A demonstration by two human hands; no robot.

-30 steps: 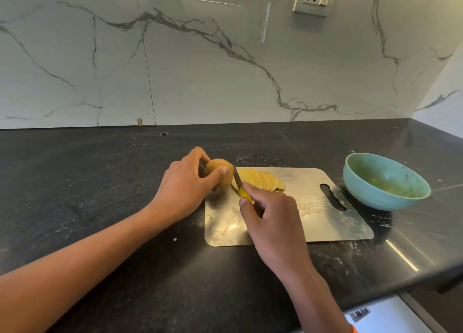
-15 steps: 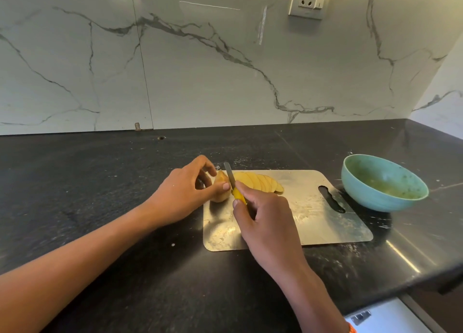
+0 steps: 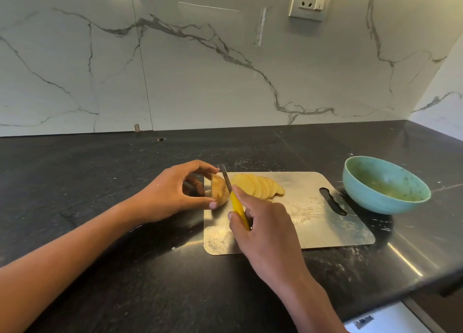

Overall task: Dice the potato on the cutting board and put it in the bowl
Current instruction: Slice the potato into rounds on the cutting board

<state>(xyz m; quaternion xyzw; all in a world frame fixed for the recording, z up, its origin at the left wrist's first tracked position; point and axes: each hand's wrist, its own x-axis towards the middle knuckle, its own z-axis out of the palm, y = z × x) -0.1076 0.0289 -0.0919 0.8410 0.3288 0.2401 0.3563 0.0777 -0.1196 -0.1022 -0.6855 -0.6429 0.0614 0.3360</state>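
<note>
Presently recorded, hands first. Left hand [image 3: 175,192]: fingers curved, the potato [image 3: 220,190] end piece pinched between thumb below and fingertips above, at the left edge of the board [image 3: 313,222]. Right hand [image 3: 263,230]: curled round the yellow handle of the knife [image 3: 231,194], forefinger laid along the top; the blade is set upright against the cut face of the potato, between it and the slices [image 3: 258,186].

Slices: a row of pale rounds, overlapped and leaned to the right, laid on the board just beside the blade. No diced pieces are seen.

Board: thin, metallic, with a slot handle at its right end; smeared with whitish residue. It is laid on a dark counter [image 3: 100,232].

Bowl [image 3: 385,184]: teal, set on the counter just beyond the board's right end, well apart from the potato; a greenish film is seen inside.

Wall: marbled white, with a socket [image 3: 309,0] at the top.

Obscured: the knife's edge is hidden by the potato and the hand; the board's lower left part is covered by the right hand. Both forearms are cut off by the frame.
</note>
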